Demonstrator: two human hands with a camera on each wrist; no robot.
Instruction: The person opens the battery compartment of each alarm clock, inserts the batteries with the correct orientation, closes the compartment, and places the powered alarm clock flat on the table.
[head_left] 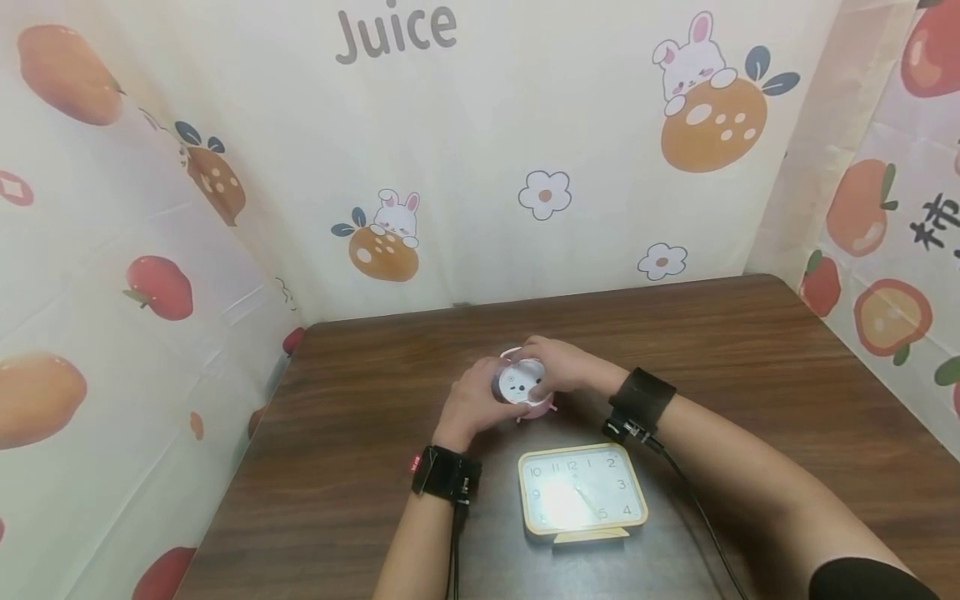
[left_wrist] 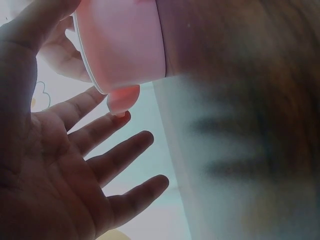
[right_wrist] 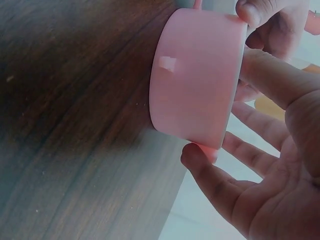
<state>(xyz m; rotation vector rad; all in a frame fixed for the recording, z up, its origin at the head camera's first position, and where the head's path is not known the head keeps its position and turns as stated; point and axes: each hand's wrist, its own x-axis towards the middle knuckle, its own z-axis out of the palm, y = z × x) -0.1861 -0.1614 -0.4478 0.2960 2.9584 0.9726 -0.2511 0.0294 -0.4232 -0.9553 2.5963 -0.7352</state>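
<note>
A small round pink alarm clock (head_left: pixel 517 385) has a white face with a little cartoon face, thin legs and a pink bell (left_wrist: pixel 123 100). My left hand (head_left: pixel 474 402) holds its left side, thumb at the lower rim, while other fingers spread past the bell in the left wrist view. From the right, my right hand (head_left: pixel 562 365) grips it, with the thumb across the front and fingers round the top. The clock's face points upward to the head camera. I cannot tell whether its back touches the table. Nearer me stands a rectangular yellow-framed clock (head_left: pixel 583 492) with a white dial.
The brown wooden table (head_left: pixel 360 383) has its back edge along a printed curtain (head_left: pixel 480 125). More printed cloth hangs at both sides. Black straps (head_left: pixel 643 404) circle both wrists, and a cable (head_left: pixel 701 508) runs from the right one past the yellow-framed clock.
</note>
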